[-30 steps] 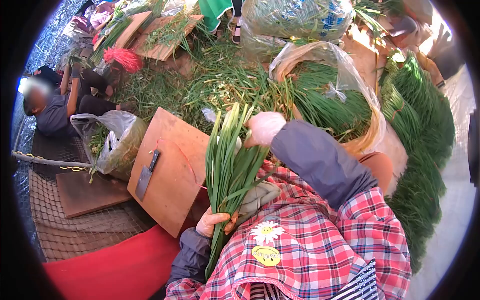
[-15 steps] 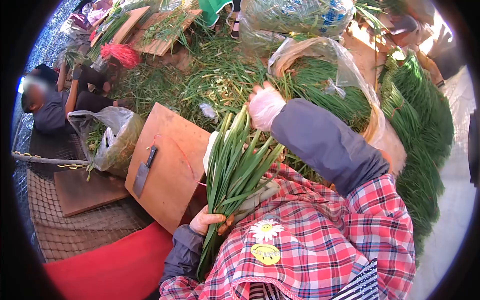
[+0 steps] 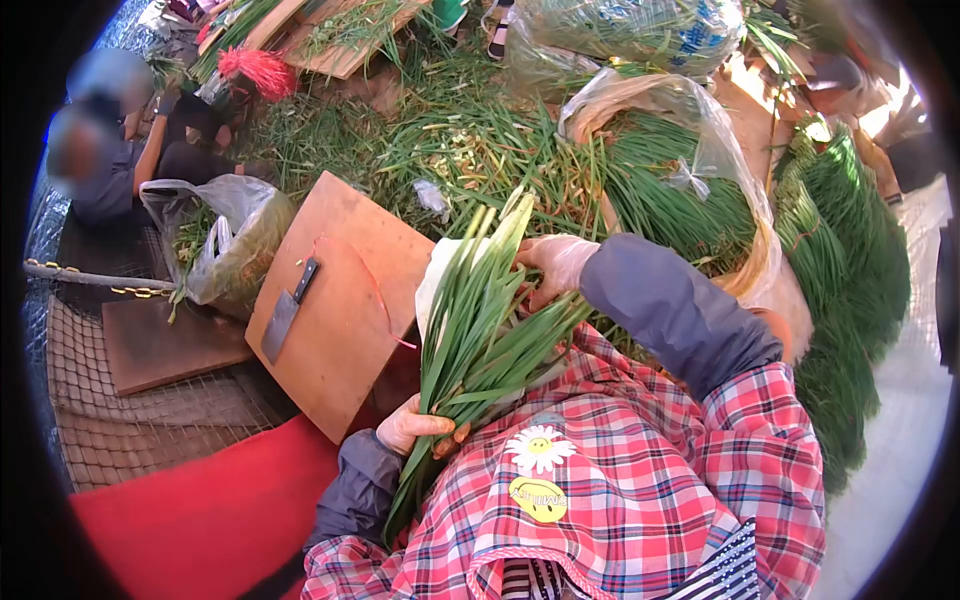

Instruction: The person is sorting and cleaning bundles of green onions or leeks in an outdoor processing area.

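Note:
A bunch of long flat green garlic chives (image 3: 465, 325) lies slanted across my lap, pale stem ends pointing away from me. Near its lower leafy part, my left hand (image 3: 415, 428) is closed around it, in what looks like a thin clear glove. My right hand (image 3: 555, 265), also under clear plastic, is at the bunch's right side below the stem ends. Its fingers curl against the leaves there; the fingertips are partly hidden. White cloth or plastic (image 3: 437, 280) shows behind the chives.
Left of the bunch, a wooden board (image 3: 345, 290) carries a cleaver (image 3: 290, 312) and a red string. A plastic bag of greens (image 3: 225, 245) stands beyond. Loose leaves cover the ground ahead. More chives (image 3: 690, 200) lie in an open bag, with stacked bundles (image 3: 840, 270) at right. Other people sit at left.
My right hand has come back toward me, from beyond the stem ends to the bunch's right side. My left hand keeps its hold. The view has shifted slightly.

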Motion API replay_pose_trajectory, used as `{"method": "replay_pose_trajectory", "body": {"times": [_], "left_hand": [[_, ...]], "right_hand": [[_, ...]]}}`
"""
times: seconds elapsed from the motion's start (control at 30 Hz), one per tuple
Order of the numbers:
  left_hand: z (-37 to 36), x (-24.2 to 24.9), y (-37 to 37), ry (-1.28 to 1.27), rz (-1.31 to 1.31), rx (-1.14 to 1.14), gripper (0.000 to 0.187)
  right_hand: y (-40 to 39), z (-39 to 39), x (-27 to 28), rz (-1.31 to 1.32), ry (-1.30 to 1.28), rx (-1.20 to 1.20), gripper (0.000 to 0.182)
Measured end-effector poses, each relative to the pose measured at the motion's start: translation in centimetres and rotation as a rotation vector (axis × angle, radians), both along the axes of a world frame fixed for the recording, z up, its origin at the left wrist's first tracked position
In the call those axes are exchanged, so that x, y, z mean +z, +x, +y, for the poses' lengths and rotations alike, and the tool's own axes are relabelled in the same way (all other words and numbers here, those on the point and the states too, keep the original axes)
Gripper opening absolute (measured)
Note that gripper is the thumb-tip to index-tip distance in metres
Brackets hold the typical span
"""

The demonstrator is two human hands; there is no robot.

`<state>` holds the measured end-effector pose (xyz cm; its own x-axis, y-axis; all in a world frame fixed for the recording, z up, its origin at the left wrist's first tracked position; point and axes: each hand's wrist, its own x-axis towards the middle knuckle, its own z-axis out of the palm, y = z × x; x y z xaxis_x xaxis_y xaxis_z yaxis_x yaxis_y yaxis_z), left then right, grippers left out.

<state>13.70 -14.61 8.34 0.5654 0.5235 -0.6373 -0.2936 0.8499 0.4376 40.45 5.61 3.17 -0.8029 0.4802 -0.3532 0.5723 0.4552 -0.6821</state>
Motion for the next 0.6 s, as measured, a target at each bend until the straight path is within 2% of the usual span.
{"method": "replay_pose_trajectory", "body": {"times": [0.07,0.17,0.2,0.27,0.3,0.4,0.47,0.57,0.6], "left_hand": [[-0.2,0.1,0.1,-0.003,0.012,0.010,0.044],[-0.1,0.4,-0.1,0.007,0.029,0.011,0.042],[-0.2,0.3,-0.3,0.016,0.033,0.008,0.042],[-0.2,-0.1,-0.7,0.063,0.042,-0.019,0.041],[-0.2,-0.1,-0.8,0.085,0.046,-0.033,0.041],[0.0,0.1,-1.2,0.116,0.047,-0.055,0.044],[-0.2,0.3,-1.4,0.123,0.067,-0.040,0.046],[0.0,0.8,-0.6,0.162,0.126,0.021,0.049],[0.3,0.9,-0.3,0.188,0.133,0.032,0.049]], "right_hand": [[-0.6,-0.4,-1.3,0.001,0.077,-0.018,0.060],[-1.2,-0.7,-0.2,-0.144,-0.029,-0.135,0.047],[-1.3,-0.6,-0.1,-0.186,0.093,-0.059,0.035],[-1.9,0.3,0.7,-0.481,0.177,-0.045,0.031],[-1.2,1.7,1.0,-0.525,0.203,-0.071,0.029],[3.9,6.3,-0.5,-0.433,0.460,-0.516,0.026],[7.0,8.5,-1.6,-0.577,0.440,-0.493,0.024],[4.1,4.4,3.9,-0.396,0.655,-0.350,0.027],[2.8,2.8,5.0,-0.218,0.448,-0.309,0.030]]}}
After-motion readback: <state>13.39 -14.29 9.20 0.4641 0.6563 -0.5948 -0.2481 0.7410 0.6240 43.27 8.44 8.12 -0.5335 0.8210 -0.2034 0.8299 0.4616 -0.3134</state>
